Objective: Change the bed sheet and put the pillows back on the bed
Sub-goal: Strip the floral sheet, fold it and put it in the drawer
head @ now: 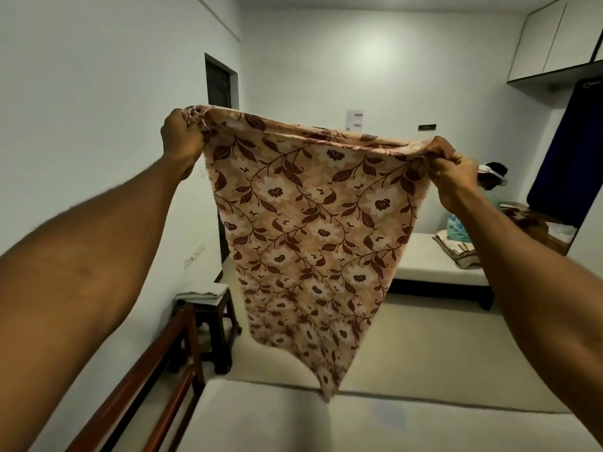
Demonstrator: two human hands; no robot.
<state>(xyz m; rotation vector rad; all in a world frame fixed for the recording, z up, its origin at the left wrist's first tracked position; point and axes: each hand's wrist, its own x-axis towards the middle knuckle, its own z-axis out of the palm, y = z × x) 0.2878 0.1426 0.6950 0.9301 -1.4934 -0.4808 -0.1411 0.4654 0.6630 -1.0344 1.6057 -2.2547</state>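
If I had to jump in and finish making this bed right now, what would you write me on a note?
Hands: the left hand grips one top corner of the flowered cloth, and the right hand grips the other.
Things: the cloth hangs spread out in the air, its bottom tip near the bare mattress. A folded cloth lies on the stool beside the bed.
Done: the mattress has no sheet on it.
Left: cover the mattress and put the pillows back. No pillows are in view.
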